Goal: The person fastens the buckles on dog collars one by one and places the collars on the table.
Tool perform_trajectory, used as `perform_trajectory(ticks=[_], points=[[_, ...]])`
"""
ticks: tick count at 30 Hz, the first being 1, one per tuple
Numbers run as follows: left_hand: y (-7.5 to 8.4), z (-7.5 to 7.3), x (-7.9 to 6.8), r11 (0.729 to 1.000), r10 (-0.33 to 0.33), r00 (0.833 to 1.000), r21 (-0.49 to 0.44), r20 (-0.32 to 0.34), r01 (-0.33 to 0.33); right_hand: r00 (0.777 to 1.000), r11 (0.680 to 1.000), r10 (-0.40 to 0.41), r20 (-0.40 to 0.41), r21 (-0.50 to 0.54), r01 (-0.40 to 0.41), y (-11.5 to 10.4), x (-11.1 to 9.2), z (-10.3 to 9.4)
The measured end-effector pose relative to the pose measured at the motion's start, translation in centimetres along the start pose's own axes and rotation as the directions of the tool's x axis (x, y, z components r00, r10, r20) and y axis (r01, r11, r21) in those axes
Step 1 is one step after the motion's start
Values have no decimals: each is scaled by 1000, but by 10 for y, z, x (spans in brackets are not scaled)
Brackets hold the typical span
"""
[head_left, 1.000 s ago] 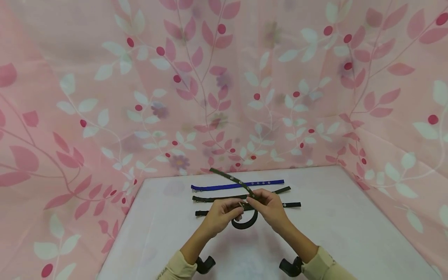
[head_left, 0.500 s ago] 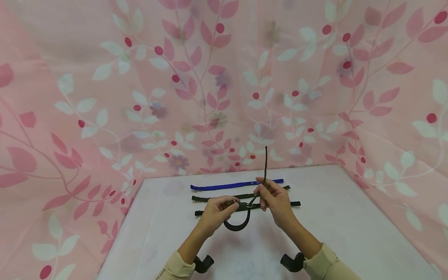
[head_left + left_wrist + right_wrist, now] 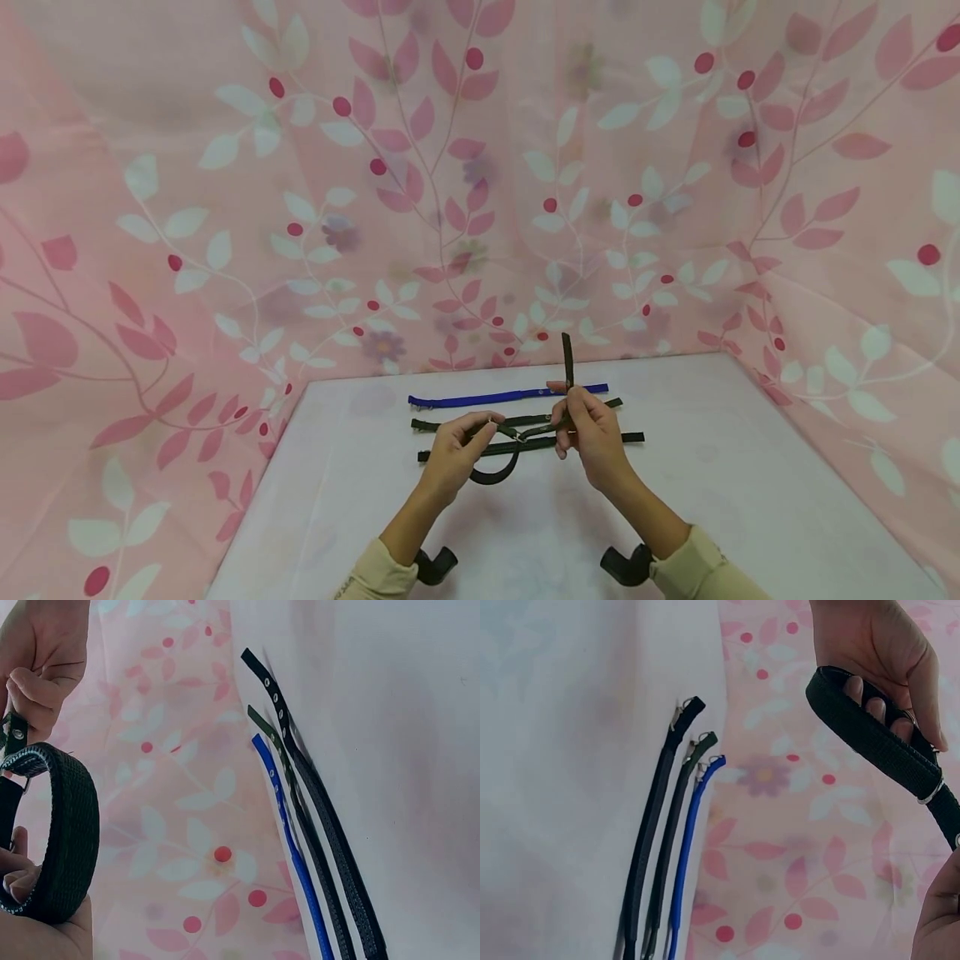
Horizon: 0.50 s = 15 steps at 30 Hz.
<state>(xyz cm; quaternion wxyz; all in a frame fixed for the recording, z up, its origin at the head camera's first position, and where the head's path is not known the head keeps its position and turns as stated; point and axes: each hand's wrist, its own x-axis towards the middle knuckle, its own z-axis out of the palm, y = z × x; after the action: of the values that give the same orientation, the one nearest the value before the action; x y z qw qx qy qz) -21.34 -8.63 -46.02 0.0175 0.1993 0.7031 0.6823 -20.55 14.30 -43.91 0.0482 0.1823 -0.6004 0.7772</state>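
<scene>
A dark green pet collar [image 3: 495, 478] is bent into a loop between my hands, raised over the table. My left hand [image 3: 452, 457] pinches its buckle end, and in the right wrist view several fingers of that hand show inside the loop [image 3: 870, 731]. My right hand [image 3: 594, 435] grips the strap past a metal ring, its free tip pointing up. An eyelet shows on the strap in the left wrist view, beside the right hand [image 3: 45, 675]. The buckle itself is mostly hidden by the left fingers.
Behind the hands, three more collars lie side by side on the white table [image 3: 712, 483]: a blue one [image 3: 480, 401], a dark green one [image 3: 304, 802] and a black one [image 3: 649, 825]. Pink leaf-patterned cloth [image 3: 480, 208] surrounds the table. Black fittings [image 3: 437, 567] sit at both wrists.
My right hand has shifted rightward and drawn the strap through, so its tip swung from up-left to upright. The loop and left hand have moved slightly left.
</scene>
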Motion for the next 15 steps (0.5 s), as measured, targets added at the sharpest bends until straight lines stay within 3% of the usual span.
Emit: perform_trajectory(ticks=[9,12,15], points=[[-2,-4,1,988,157,987,7,-37,-157,998,989,-58,-25,-136,54,1,1,0],[-2,-6,2,981,195,979,19,-66,-194,993,947,-113,46,-297,122,2,-3,-1],[-3,-7,2,972,234,968,39,-90,-231,974,864,-179,137,-452,222,3,-5,0]])
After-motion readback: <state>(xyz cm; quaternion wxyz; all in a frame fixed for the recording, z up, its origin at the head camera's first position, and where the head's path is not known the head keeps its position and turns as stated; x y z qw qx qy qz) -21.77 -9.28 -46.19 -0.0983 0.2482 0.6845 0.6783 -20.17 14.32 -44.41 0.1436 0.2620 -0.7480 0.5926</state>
